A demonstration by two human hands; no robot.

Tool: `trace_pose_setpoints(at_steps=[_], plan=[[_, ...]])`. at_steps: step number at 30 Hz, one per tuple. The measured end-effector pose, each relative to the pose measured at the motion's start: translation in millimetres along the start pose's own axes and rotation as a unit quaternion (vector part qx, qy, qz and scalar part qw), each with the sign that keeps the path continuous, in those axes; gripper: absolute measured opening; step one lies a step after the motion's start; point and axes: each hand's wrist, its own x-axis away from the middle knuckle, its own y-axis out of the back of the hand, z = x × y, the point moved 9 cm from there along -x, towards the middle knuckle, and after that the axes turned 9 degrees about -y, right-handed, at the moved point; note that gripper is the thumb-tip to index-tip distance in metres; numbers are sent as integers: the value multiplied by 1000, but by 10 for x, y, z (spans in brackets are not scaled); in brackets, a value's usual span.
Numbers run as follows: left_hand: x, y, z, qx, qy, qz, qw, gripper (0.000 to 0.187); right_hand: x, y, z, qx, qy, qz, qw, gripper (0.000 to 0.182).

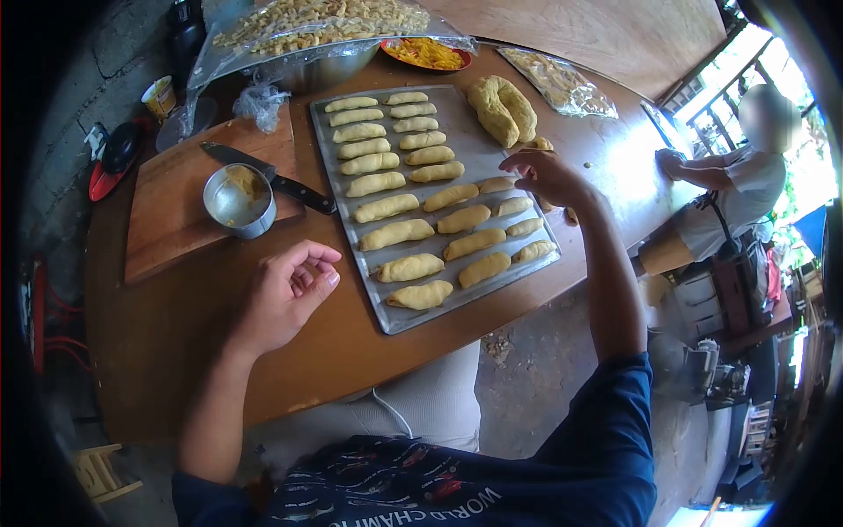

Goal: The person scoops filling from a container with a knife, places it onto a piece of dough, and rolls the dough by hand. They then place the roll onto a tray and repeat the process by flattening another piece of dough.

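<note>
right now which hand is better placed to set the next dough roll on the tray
Right, probably. The right hand hovers over the baking tray's far edge, next to the unshaped dough lump and the short third row. The left hand rests empty on the table, off the tray.

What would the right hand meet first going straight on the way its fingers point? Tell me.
Likely the dough lump at the tray's far corner: the right hand points up-left toward it. Depth is unclear.

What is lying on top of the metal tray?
On the tray lie three rows of shaped dough rolls, none baked dark. The right hand hovers over the far right edge and covers part of one or two rolls there.
</note>
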Motion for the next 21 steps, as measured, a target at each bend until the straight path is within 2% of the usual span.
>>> trace_pose_setpoints(at_steps=[2, 5, 7, 8, 10, 12, 13, 14, 15, 17, 18, 19, 20, 21], plan=[[3, 2, -4, 0, 7, 1, 1000, 24, 1, 1, 15, -2, 20, -12, 1000, 42], [5, 12, -28, 5, -5, -6, 1000, 24, 33, -69, -79, -9, -32, -8, 999, 44], [9, 18, -51, 6, -9, -10, 1000, 23, 97, 143, 128, 36, -8, -85, 996, 40], [15, 19, -62, 8, -12, -11, 1000, 21, 142, 150, 228, 37, -4, -86, 996, 40], [14, 22, -66, 15, -31, -26, 999, 19, 472, 222, 991, 74, 103, -145, 981, 28], [27, 103, -119, 22, -49, -38, 998, 18, 652, 24, 1631, 29, 67, -70, 995, 26], [25, 210, -162, 27, -54, -67, 996, 16, 756, -213, 1983, 61, 160, -86, 981, 24], [17, 310, -200, 31, -61, -97, 993, 15, 891, -454, 2420, 95, 200, -80, 972, 22], [27, 450, -207, 37, -75, -125, 989, 14, 1118, -640, 2888, 21, 290, -62, 955, 15], [44, 698, -291, 73, -99, -156, 980, 12, 1408, -1026, 3661, -6, 397, -61, 916, 29], [51, 808, -303, 88, -107, -163, 977, 12, 1403, -1333, 3998, 75, 409, 27, 909, 29], [50, 871, -304, 102, -114, -170, 974, 11, 1425, -1501, 4287, 80, 446, 39, 890, 27], [76, 944, -322, 98, -117, -161, 975, 11, 1389, -1596, 4504, 86, 442, 41, 892, 24], [98, 980, -304, 44, -95, -119, 987, 11, 1342, -1655, 4680, 93, 439, 44, 892, 22]])
